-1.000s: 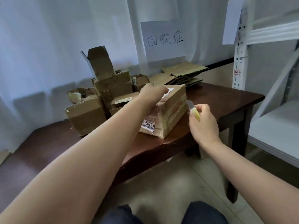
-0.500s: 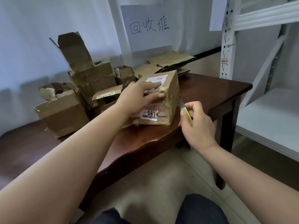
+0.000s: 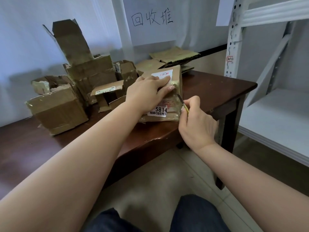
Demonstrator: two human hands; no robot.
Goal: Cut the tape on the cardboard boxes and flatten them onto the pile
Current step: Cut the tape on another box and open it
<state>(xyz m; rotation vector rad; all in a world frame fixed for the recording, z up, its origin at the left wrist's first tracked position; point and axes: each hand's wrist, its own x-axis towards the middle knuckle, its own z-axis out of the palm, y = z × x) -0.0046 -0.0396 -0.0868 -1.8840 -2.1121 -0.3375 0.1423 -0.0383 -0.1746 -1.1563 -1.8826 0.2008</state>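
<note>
A taped cardboard box [image 3: 176, 77] with white labels, one reading 5814, stands near the front edge of the dark wooden table [image 3: 217, 91]. My left hand [image 3: 147, 92] lies over its top, fingers on the label and thumb down the near face. My right hand [image 3: 196, 119] grips a yellow utility knife [image 3: 183, 102]; its blade tip touches the box's near right edge. Behind the box lies a pile of flattened cardboard [image 3: 173, 56] by the wall.
Several opened and taped boxes [image 3: 56, 108] crowd the table's left half, one tall open box [image 3: 71, 42] on top. A paper sign [image 3: 150, 19] hangs on the curtain. A white metal shelf rack [image 3: 274, 101] stands right of the table. My knees show below.
The box has turned so its labelled face looks toward me. My left hand shifted over its top, and my right hand brought the knife blade up to the box's right edge.
</note>
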